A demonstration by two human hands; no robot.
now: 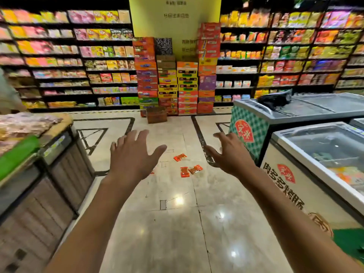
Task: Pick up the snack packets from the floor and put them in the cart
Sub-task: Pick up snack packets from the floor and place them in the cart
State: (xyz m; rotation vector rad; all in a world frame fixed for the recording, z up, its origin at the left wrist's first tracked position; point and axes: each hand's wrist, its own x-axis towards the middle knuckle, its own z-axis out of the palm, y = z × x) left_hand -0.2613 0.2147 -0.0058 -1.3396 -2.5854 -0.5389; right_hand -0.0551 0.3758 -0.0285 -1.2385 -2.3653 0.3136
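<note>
- Both hands were out in front, spread wide and empty: left hand (pixel 134 154) palm down with fingers splayed, right hand (pixel 228 154) fingers curled slightly, thumb pointing in.
- Neither hand touched anything.
- Three orange snack packets lay flat on the floor (pixel 177 223), in the gap between the hands and beyond them.
- Far packet (pixel 180 157) sat just past the left thumb tip, between the two hands.
- Middle packet (pixel 185 172) lay below the far one, roughly midway between the wrists.
- Right packet (pixel 195 169) touched or slightly overlapped the middle one, on the side closer to the right hand.
- A fourth orange scrap (pixel 152 172) peeked out by the left hand's edge, mostly hidden; couldn't tell if it was a packet.
- Freezer chest (pixel 295 174) ran along outside the right arm; wooden display stand (pixel 49 184) outside the left arm.
- Stacked boxes (pixel 177 85) stood well beyond both hands, against a yellow pillar.
</note>
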